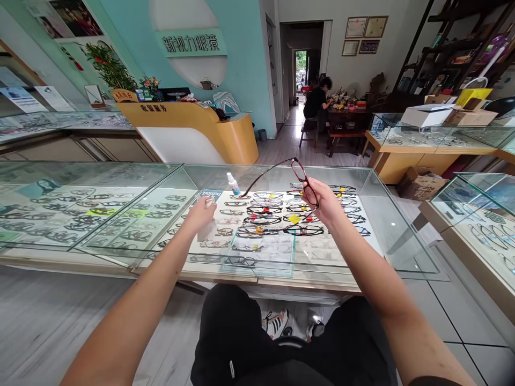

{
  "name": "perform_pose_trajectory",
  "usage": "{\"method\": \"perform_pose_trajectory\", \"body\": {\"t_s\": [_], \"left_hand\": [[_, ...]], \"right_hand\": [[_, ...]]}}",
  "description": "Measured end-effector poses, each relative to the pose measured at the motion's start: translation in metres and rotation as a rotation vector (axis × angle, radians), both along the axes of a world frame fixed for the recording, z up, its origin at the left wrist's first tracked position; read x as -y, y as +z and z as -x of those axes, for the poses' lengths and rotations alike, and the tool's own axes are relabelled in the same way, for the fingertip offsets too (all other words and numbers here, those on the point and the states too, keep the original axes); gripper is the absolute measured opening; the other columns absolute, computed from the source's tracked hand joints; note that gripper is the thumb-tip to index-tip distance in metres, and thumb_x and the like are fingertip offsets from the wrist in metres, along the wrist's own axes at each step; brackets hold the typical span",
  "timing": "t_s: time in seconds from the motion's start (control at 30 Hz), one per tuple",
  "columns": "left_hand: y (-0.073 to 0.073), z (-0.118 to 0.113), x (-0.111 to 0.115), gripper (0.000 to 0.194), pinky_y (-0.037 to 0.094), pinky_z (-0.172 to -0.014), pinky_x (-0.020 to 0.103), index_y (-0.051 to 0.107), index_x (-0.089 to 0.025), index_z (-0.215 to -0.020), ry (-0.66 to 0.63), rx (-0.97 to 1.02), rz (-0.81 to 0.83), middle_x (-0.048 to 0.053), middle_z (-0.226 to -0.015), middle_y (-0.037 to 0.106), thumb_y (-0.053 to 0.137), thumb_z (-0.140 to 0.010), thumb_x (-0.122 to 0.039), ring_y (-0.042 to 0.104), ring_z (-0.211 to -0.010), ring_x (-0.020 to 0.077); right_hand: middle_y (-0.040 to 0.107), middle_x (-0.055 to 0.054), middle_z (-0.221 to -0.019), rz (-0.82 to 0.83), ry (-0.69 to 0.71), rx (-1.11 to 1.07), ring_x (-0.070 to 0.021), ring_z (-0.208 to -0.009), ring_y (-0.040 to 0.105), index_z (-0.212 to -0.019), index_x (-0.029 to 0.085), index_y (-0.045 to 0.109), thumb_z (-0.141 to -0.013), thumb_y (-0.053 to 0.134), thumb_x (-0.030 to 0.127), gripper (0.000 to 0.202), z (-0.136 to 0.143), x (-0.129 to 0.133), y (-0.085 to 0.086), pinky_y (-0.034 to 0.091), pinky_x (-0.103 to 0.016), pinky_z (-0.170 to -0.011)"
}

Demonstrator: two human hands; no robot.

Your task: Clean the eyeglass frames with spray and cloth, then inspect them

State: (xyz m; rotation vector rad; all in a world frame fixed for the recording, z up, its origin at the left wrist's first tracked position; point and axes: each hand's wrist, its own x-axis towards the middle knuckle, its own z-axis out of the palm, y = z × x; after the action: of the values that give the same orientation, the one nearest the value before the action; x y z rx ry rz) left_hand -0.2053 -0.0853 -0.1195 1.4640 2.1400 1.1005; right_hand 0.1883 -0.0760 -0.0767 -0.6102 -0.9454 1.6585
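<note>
My right hand (325, 202) is closed on a pair of dark red eyeglasses (298, 170), raised above the glass counter. It grips them by one lens side, and one temple stretches out to the left. My left hand (201, 213) is closed over the counter, with a small pale thing showing at its fingertips that I cannot make out. Just beyond it, a white spray bottle (232, 185) stands upright beside a blue printed card (211, 196). Under the glass and my hands lie rows of eyeglass frames (263, 210), several with yellow or red tags.
The glass display counter (257, 271) spans in front of my knees. More glass cases stand left and right (478, 214). Behind are a yellow reception desk (237, 136), a cardboard box (420, 183) on the floor, and a person (316, 102) seated at a cluttered table.
</note>
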Motion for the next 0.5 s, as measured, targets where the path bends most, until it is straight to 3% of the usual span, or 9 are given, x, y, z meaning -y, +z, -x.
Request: {"method": "perform_pose_trajectory", "body": {"t_s": [0.1, 0.17, 0.23, 0.3, 0.37, 0.5], "left_hand": [[-0.001, 0.001, 0.001, 0.044, 0.045, -0.12, 0.061, 0.063, -0.016, -0.123, 0.083, -0.085, -0.046, 0.023, -0.137, 0.068, 0.075, -0.087, -0.038, 0.059, -0.142, 0.0446], [0.006, -0.01, 0.006, 0.049, 0.04, -0.126, 0.06, 0.061, -0.017, -0.135, 0.097, -0.138, -0.183, 0.023, -0.152, 0.06, 0.071, -0.092, -0.038, 0.054, -0.148, 0.0421], [0.017, -0.031, 0.015, 0.038, 0.049, -0.118, 0.053, 0.066, -0.021, -0.13, 0.044, -0.132, -0.357, 0.017, -0.142, 0.068, 0.067, -0.097, -0.04, 0.065, -0.132, 0.0353], [0.031, -0.062, 0.026, 0.026, 0.055, -0.106, 0.045, 0.073, -0.021, -0.109, -0.09, -0.071, -0.393, 0.01, -0.116, 0.077, 0.065, -0.099, -0.044, 0.071, -0.109, 0.0279], [0.045, -0.099, 0.037, 0.028, 0.057, -0.093, 0.038, 0.076, -0.021, -0.098, -0.25, 0.025, -0.388, 0.007, -0.1, 0.079, 0.067, -0.098, -0.048, 0.072, -0.094, 0.0234], [0.065, -0.166, 0.05, 0.032, 0.057, -0.082, 0.036, 0.08, -0.022, -0.093, -0.47, 0.167, -0.347, 0.006, -0.09, 0.081, 0.073, -0.096, -0.053, 0.072, -0.085, 0.0229]], "right_hand": [[0.064, 0.001, -0.076, -0.16, -0.171, 0.085, -0.0146, -0.072, 0.053, -0.083, 0.024, 0.076, -0.073, 0.095, 0.06, 0.042, 0.0, 0.0, -0.002, 0.047, -0.031, -0.074], [0.066, -0.001, -0.082, -0.301, -0.304, 0.177, -0.0174, -0.078, 0.055, -0.083, 0.025, 0.077, -0.079, 0.09, 0.06, 0.038, -0.001, 0.002, -0.003, 0.045, -0.034, -0.08], [0.058, 0.0, -0.077, -0.465, -0.481, 0.326, -0.0186, -0.077, 0.05, -0.081, 0.026, 0.076, -0.089, 0.083, 0.057, 0.033, -0.001, 0.007, -0.003, 0.041, -0.036, -0.081], [0.05, 0.001, -0.072, -0.616, -0.679, 0.507, -0.0196, -0.076, 0.045, -0.079, 0.026, 0.074, -0.098, 0.075, 0.052, 0.032, -0.001, 0.012, -0.004, 0.036, -0.038, -0.082], [0.048, 0.0, -0.071, -0.725, -0.828, 0.665, -0.0212, -0.077, 0.044, -0.079, 0.026, 0.073, -0.102, 0.07, 0.049, 0.032, 0.0, 0.015, -0.007, 0.034, -0.041, -0.086], [0.052, -0.002, -0.071, -0.794, -0.916, 0.835, -0.0233, -0.078, 0.045, -0.083, 0.028, 0.076, -0.103, 0.067, 0.05, 0.031, 0.003, 0.017, -0.015, 0.033, -0.045, -0.094]]}}
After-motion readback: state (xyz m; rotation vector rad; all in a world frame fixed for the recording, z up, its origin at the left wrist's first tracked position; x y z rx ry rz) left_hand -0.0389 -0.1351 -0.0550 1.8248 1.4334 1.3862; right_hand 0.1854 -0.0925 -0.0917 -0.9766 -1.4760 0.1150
